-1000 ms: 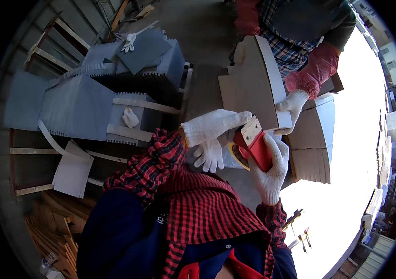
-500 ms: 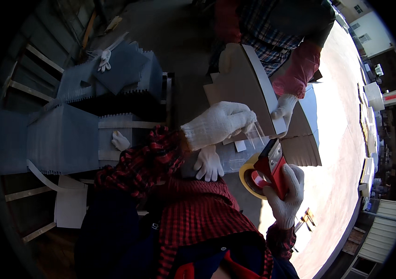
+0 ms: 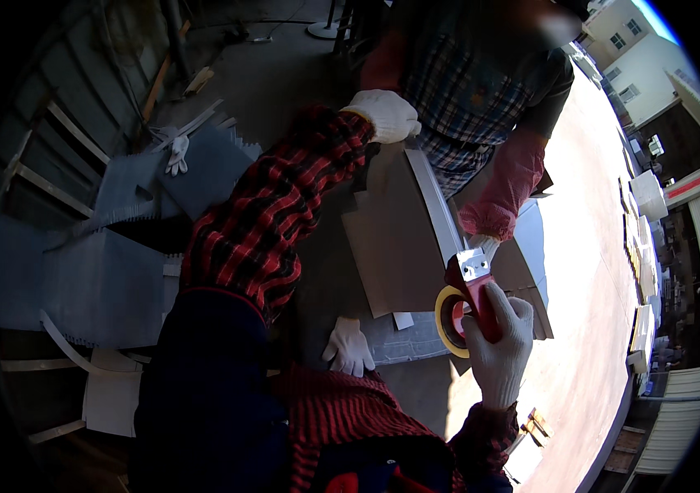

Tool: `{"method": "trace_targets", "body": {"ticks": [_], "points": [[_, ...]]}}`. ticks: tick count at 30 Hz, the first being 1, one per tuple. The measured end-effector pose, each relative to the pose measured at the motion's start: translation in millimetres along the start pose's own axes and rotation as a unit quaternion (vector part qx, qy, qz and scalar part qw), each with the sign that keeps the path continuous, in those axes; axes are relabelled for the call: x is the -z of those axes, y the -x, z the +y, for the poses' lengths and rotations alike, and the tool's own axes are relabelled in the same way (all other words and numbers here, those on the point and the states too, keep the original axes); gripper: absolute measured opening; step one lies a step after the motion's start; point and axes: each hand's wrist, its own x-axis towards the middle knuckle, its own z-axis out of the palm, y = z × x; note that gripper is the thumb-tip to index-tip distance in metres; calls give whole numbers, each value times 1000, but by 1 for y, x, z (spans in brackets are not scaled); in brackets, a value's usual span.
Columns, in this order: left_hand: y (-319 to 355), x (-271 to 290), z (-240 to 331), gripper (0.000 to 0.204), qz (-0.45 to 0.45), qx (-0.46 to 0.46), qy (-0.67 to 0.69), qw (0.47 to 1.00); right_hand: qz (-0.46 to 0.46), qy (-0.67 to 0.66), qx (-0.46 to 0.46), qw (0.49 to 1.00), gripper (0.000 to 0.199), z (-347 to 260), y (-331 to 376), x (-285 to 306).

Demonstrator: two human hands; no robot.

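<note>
My right hand (image 3: 499, 349), in a white knit glove, grips a red tape dispenser (image 3: 475, 287) with a metal head and a yellowish tape roll (image 3: 451, 320). The dispenser's head meets the near end of the cardboard piece's pale long edge (image 3: 434, 201). My left hand (image 3: 384, 115), also gloved, is closed at the far end of that edge; the tape end pinched there is too fine to make out clearly. The brown cardboard piece (image 3: 395, 238) stands tilted between me and a co-worker. The co-worker's gloved hand (image 3: 483, 243) is partly hidden behind the dispenser.
A loose white glove (image 3: 350, 347) lies close to my apron, beside a small white slip (image 3: 403, 320). Grey sheet stacks (image 3: 107, 279) fill the left, with another glove (image 3: 178, 154) on top. Across from me stands the co-worker in a plaid apron (image 3: 469, 107). Sunlit ground (image 3: 584, 271) stretches right.
My left hand has moved far and up from the dispenser to the cardboard's far end, drawing clear tape. The dispenser has come up against the near end of its edge.
</note>
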Motion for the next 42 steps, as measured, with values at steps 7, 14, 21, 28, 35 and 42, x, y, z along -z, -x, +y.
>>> {"method": "trace_targets", "body": {"ticks": [7,14,21,28,35,42], "points": [[-55,-57,-33,45,-129,6,-34,991,-29,26,9,999,52,6,-55,-22],[-64,-106,-37,46,-214,81,88,969,-80,98,6,992,43,-2,-65,-18],[12,-161,-42,50,-159,157,63,973,-89,72,26,993,47,1,-70,-18],[46,-139,8,63,377,-87,113,915,-82,91,21,992,52,5,-62,-13],[131,-222,-7,45,-221,-1,26,975,-112,85,-52,989,55,15,-18,13],[117,-89,20,35,126,-113,183,969,-77,40,-90,992,58,51,70,26]]}}
